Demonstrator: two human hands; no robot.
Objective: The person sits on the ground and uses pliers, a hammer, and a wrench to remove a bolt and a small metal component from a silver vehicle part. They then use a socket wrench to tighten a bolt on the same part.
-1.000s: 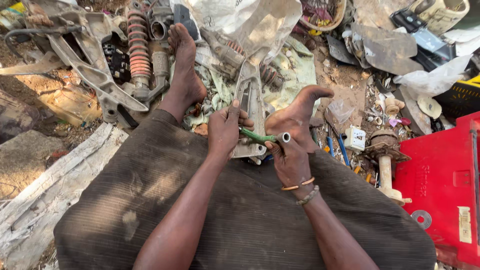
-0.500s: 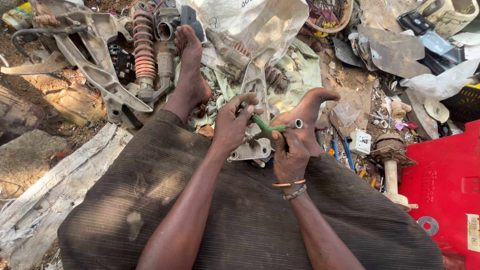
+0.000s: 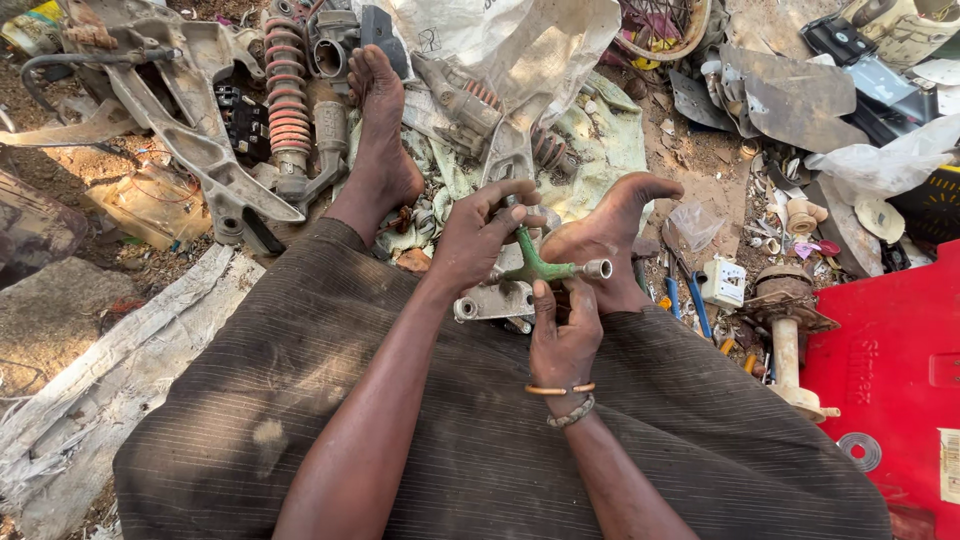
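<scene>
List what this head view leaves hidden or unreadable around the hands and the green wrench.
- Green wrench: its centre and near arm sit under the left hand and right hand.
- Metal part beneath: fastener covered by the hands.
- Red box: cut off by the right edge.

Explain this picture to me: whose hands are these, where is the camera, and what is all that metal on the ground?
The camera sits on a person's head and looks down, so the arms, lap and two bare feet are the person's own. The left hand and the right hand both grip a green cross-shaped metal wrench with socket ends. Under it, between the feet, lies a grey cast metal bracket. Around it on the dirt ground are scrap parts: a red coil-spring shock absorber, a white plastic sack and, at right, a red plastic case.
</scene>
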